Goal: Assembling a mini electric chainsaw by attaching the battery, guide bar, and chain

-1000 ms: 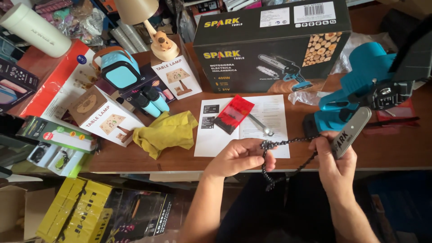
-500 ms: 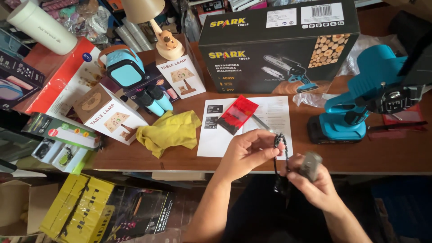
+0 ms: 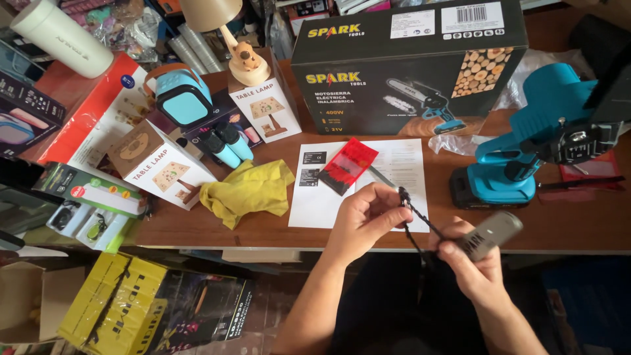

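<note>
Your left hand (image 3: 365,217) pinches one end of a dark saw chain (image 3: 415,220), with the fingers closed tight on it. Your right hand (image 3: 470,263) grips a grey bar (image 3: 491,233), fingers wrapped around it, and the chain runs down to that hand. Both hands are at the front edge of the wooden desk (image 3: 263,230). A white paper sheet (image 3: 394,164) lies just behind your left hand. A blue saw body (image 3: 526,158) stands on the desk near your right hand. A yellow cloth (image 3: 246,190) lies to the left.
</note>
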